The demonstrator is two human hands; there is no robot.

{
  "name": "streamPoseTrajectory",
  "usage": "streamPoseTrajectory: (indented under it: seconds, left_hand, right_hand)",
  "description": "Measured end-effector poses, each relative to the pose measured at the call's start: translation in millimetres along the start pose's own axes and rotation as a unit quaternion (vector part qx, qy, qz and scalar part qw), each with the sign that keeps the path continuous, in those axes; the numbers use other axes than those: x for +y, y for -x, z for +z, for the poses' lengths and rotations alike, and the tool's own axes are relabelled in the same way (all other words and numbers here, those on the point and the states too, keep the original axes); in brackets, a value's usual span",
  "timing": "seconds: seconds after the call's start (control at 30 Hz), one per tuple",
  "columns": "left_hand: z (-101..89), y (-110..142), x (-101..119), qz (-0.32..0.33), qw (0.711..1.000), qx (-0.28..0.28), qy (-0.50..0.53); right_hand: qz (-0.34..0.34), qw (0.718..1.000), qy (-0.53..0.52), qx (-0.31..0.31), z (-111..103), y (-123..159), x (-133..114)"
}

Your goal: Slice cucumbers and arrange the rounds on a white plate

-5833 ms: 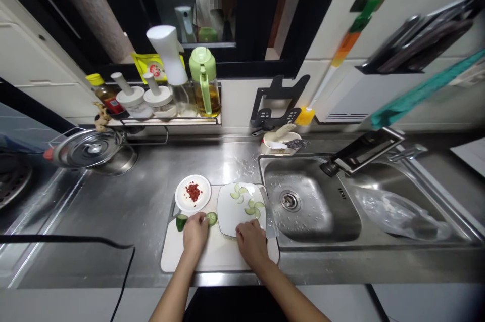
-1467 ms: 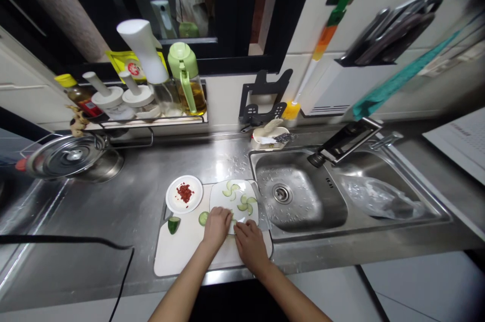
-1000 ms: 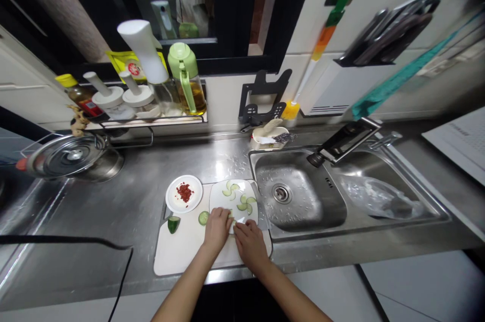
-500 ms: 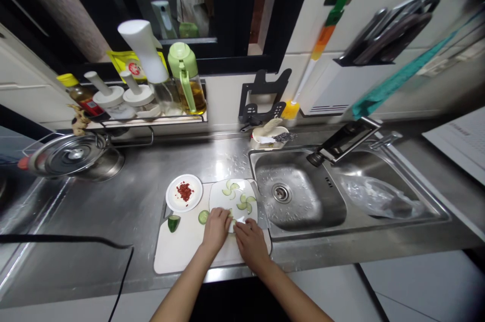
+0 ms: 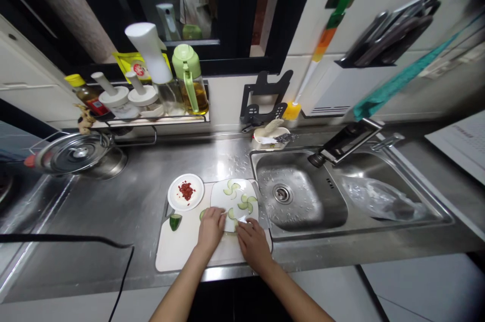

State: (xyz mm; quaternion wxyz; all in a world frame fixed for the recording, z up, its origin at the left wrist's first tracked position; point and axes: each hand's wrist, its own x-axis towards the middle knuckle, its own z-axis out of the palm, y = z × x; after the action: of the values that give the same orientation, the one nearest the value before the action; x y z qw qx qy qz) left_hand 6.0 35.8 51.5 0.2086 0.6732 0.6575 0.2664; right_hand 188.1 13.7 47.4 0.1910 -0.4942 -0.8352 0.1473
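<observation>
Left hand [image 5: 211,227] sits nearer the left edge of white plate [image 5: 220,200] now, apart from right hand [image 5: 254,241] at its near edge; can't tell their grips. Nudge cucumber slices [image 5: 231,214] on it gently.

No lettering or label can be read.

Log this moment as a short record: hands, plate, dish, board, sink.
Left hand: over the left edge of the square plate; grip unclear
Right hand: at the plate's near edge; grip unclear
Square plate: white, on the cutting board, bearing curved cucumber slices
Round dish: white, holding chopped red pieces
Cutting board: also bears a dark-green cucumber piece
Sink: metal, right of the board
</observation>
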Motion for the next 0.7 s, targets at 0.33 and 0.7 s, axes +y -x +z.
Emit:
streamPoseTrajectory:
  seconds: [0.33,0.7]
  left_hand:
    - [-26.8,23,-36,-0.177,0.98,0.09,-0.003]
    - [-18.9,22,-42,-0.232,0.971,0.047,-0.009]
  right_hand:
    - [0.001,0.999,-0.046,0.012,-8,0,-10]
    - [-0.024,0.999,-0.041,0.015,-9,-4,-17]
